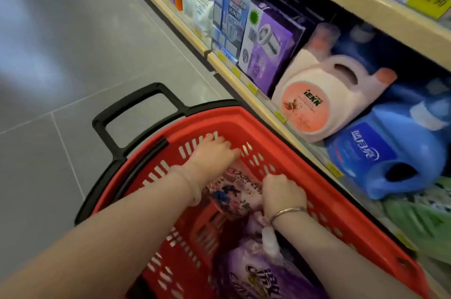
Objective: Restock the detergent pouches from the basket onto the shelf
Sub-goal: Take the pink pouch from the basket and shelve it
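A red plastic basket [246,122] with a black handle stands on the floor beside the shelf [266,108]. Inside it lie detergent pouches: a pink printed pouch [231,188] at the far end and a purple pouch [268,272] nearer me. My left hand [214,149] reaches into the basket and rests on the far edge of the pink pouch, fingers spread against the basket wall. My right hand [283,191] is closed on the right edge of the same pink pouch. The pouch lies low in the basket.
The bottom shelf holds a pink jug [324,96], a blue jug [395,147], purple boxes [271,47], blue-white boxes [231,13] and green pouches [415,220]. Yellow price tags [432,0] line the shelf above. Grey tiled floor [73,54] lies to the left.
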`<state>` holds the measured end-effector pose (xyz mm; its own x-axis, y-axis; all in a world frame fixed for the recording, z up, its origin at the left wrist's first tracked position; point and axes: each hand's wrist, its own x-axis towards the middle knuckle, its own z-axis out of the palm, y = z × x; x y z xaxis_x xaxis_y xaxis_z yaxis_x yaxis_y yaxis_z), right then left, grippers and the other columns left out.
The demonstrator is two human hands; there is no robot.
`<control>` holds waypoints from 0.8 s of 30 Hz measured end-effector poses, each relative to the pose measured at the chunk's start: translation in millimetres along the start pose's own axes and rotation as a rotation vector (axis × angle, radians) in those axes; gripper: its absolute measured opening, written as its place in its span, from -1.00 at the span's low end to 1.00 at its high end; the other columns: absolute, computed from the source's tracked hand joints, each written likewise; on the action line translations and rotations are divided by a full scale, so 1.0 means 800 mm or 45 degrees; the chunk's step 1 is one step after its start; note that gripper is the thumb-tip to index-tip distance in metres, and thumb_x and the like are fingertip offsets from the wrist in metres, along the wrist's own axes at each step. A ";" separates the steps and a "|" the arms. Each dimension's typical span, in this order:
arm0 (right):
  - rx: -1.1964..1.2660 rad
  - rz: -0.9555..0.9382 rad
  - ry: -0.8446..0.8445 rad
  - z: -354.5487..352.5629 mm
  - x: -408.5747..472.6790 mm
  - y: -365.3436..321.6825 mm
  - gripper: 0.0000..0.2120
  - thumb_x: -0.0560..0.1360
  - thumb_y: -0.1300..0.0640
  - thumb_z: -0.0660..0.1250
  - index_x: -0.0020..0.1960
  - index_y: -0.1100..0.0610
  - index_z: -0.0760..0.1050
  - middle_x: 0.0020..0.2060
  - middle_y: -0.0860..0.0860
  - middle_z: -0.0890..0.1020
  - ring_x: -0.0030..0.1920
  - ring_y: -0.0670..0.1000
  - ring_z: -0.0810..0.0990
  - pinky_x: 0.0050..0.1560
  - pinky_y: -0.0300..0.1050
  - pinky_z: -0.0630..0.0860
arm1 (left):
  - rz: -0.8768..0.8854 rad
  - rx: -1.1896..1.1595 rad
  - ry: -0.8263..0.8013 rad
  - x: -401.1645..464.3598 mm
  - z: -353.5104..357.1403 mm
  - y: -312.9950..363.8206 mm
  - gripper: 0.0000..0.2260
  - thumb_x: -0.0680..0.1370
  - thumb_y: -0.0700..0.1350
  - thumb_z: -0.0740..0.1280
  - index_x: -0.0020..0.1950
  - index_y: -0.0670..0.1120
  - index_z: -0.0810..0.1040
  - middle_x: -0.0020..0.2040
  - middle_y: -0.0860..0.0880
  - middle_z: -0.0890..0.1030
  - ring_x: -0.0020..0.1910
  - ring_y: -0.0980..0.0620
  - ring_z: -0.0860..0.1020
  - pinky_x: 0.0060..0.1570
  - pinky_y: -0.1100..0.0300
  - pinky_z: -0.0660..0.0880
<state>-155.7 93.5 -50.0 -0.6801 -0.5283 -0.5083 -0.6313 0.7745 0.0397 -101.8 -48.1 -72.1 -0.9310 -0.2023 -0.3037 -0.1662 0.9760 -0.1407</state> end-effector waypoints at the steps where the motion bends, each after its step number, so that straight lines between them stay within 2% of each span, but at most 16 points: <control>1: -0.006 -0.009 0.002 -0.001 0.000 0.000 -0.73 0.51 0.31 0.15 0.16 0.15 0.49 0.16 0.11 0.59 0.18 0.16 0.58 0.08 -0.02 0.52 | 0.030 0.022 0.014 -0.002 0.000 -0.003 -0.69 0.59 -0.20 0.11 0.32 -0.05 0.38 0.19 -0.10 0.55 0.25 -0.14 0.44 0.22 0.00 0.31; 5: 0.011 -0.055 -0.023 -0.020 -0.029 -0.003 -0.74 0.51 0.30 0.16 0.14 0.14 0.50 0.13 0.12 0.60 0.16 0.17 0.59 0.03 -0.03 0.51 | 0.147 0.088 -0.043 -0.034 -0.024 -0.016 -0.69 0.58 -0.23 0.12 0.30 -0.03 0.38 0.13 -0.07 0.58 0.19 -0.13 0.48 0.16 0.05 0.33; 8: -0.011 -0.112 0.026 -0.070 -0.065 0.000 -0.77 0.52 0.28 0.18 0.13 0.14 0.49 0.11 0.12 0.61 0.14 0.17 0.60 0.00 -0.03 0.52 | 0.155 0.057 -0.045 -0.065 -0.076 -0.026 -0.71 0.57 -0.25 0.12 0.26 -0.04 0.37 0.12 -0.08 0.57 0.19 -0.14 0.48 0.16 0.03 0.34; 10: -0.034 -0.135 0.093 -0.120 -0.091 0.005 -0.74 0.55 0.29 0.11 0.15 0.15 0.49 0.12 0.12 0.61 0.13 0.17 0.60 -0.01 -0.03 0.52 | 0.130 0.001 -0.030 -0.083 -0.129 -0.037 -0.73 0.57 -0.25 0.12 0.24 -0.04 0.37 0.12 -0.08 0.56 0.19 -0.13 0.48 0.16 0.04 0.34; 12: -0.040 -0.148 0.158 -0.188 -0.125 0.008 -0.70 0.56 0.30 0.06 0.17 0.14 0.49 0.13 0.13 0.60 0.14 0.16 0.59 0.00 -0.02 0.51 | 0.128 -0.049 -0.009 -0.105 -0.201 -0.053 -0.74 0.57 -0.26 0.12 0.22 -0.05 0.37 0.10 -0.09 0.54 0.17 -0.13 0.48 0.14 0.04 0.36; 15: -0.012 -0.164 0.201 -0.292 -0.177 0.013 -0.70 0.53 0.31 0.11 0.17 0.15 0.51 0.13 0.14 0.60 0.15 0.17 0.58 0.02 -0.02 0.51 | 0.104 -0.191 -0.001 -0.142 -0.318 -0.079 -0.80 0.60 -0.18 0.13 0.21 -0.03 0.39 0.04 -0.06 0.52 0.14 -0.10 0.50 0.03 0.04 0.40; 17: 0.058 -0.136 0.241 -0.362 -0.205 0.018 -0.76 0.53 0.29 0.14 0.07 0.17 0.54 0.07 0.15 0.60 0.16 0.17 0.57 0.00 -0.03 0.50 | 0.083 -0.305 -0.001 -0.168 -0.400 -0.096 -0.83 0.61 -0.14 0.15 0.17 -0.03 0.43 -0.09 -0.01 0.44 0.07 -0.07 0.50 -0.10 0.10 0.36; 19: 0.114 -0.139 0.319 -0.432 -0.235 0.023 -0.82 0.55 0.24 0.17 -0.09 0.18 0.54 -0.09 0.14 0.58 0.14 0.19 0.58 -0.06 -0.05 0.46 | 0.069 -0.414 0.027 -0.191 -0.478 -0.113 -0.83 0.62 -0.10 0.14 0.13 -0.07 0.47 -0.16 0.02 0.41 -0.03 -0.05 0.49 -0.14 0.15 0.32; 22: 0.192 -0.140 0.418 -0.551 -0.303 0.031 -0.79 0.55 0.19 0.19 0.08 0.17 0.56 0.03 0.16 0.59 0.10 0.19 0.58 -0.03 -0.07 0.46 | 0.049 -0.605 0.063 -0.235 -0.604 -0.139 -0.82 0.62 -0.08 0.13 -0.01 -0.08 0.50 -0.23 0.08 0.45 -0.14 0.02 0.47 -0.11 0.20 0.35; 24: 0.254 -0.172 0.493 -0.617 -0.340 0.037 -0.78 0.55 0.18 0.21 0.10 0.18 0.57 0.01 0.18 0.60 0.06 0.18 0.58 -0.01 -0.09 0.47 | 0.060 -0.643 0.127 -0.258 -0.671 -0.152 -0.83 0.62 -0.07 0.13 -0.02 -0.05 0.49 -0.14 0.05 0.51 -0.12 0.03 0.49 -0.09 0.20 0.38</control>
<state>-173.1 88.5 513.9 -0.7099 -0.6908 -0.1373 -0.6654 0.7217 -0.1906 -64.2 -81.6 513.8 -0.9638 -0.1723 -0.2037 -0.2361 0.9062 0.3508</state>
